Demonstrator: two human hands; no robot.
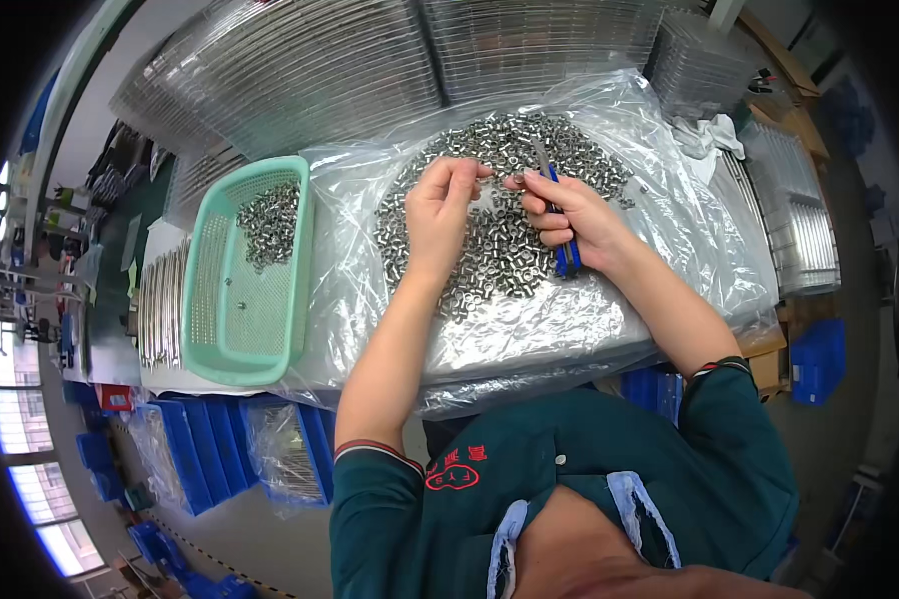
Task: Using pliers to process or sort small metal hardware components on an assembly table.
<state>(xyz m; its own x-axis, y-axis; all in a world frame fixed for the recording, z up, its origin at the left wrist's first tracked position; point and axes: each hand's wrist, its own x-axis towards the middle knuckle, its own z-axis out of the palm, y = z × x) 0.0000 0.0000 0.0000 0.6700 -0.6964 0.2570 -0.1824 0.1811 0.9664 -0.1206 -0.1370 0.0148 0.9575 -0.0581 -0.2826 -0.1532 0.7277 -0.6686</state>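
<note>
The head fisheye looks down from fairly near, above the left hand (440, 212) and right hand (581, 215). It spreads widely around both.

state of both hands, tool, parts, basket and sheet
bare left hand, thumb and fingertips brought together
blue-handled metal pliers, held, jaw opening unclear
bare right hand, closed around the pliers
small silver metal parts, heaped loose
pale green perforated plastic basket, partly filled
clear plastic sheet, spread out, wrinkled

The right hand (581, 218) partly hides a blue-handled tool (567, 260), probably pliers.
</note>
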